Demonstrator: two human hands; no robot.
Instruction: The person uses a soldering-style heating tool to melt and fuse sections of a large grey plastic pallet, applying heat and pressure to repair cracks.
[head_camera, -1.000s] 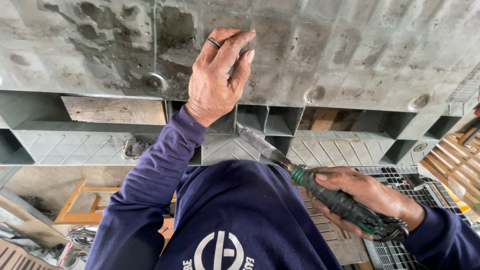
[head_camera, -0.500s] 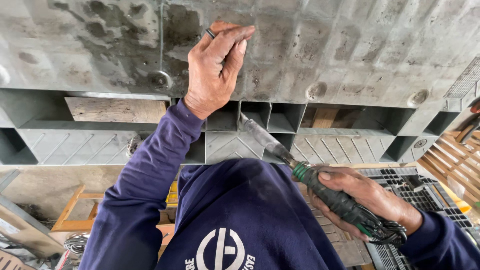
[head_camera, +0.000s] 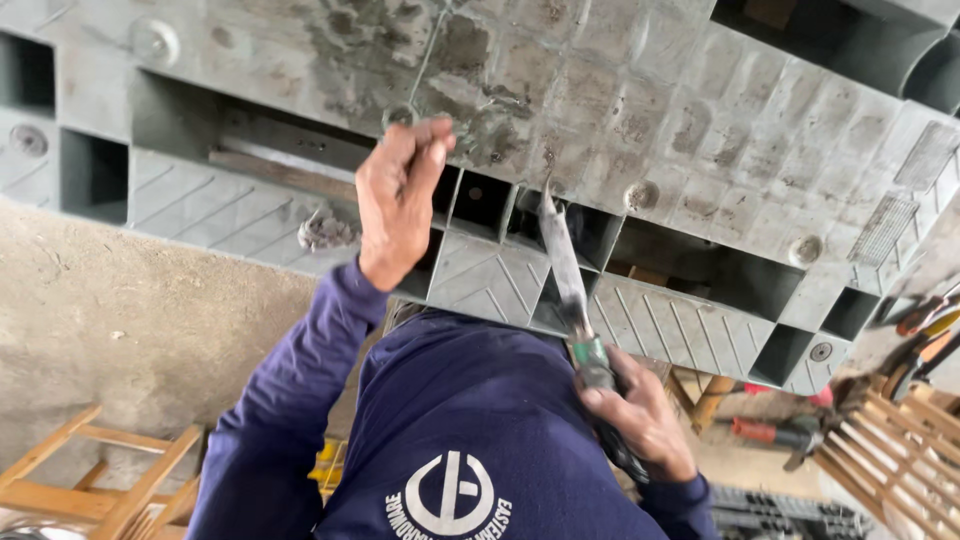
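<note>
Left hand (head_camera: 398, 195) is raised against the top face of a grey plastic pallet (head_camera: 700, 130), fingers pinched together on a thin wire (head_camera: 428, 62) at a small metal ring (head_camera: 400, 115). Right hand (head_camera: 640, 420) is clamped on the green-collared handle of a long flat blade tool (head_camera: 565, 265), its tip at the pallet's edge pockets. Wooden frames (head_camera: 90, 480) lie on the concrete floor (head_camera: 130, 320).

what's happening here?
A person in a navy sweatshirt is working on a big grey plastic pallet with a dirty, stained top. The left hand pinches something small at the pallet's upper edge; what it is can't be made out. The right hand grips a green-handled blade tool, its tip pointing up into the pallet's side openings.
</note>
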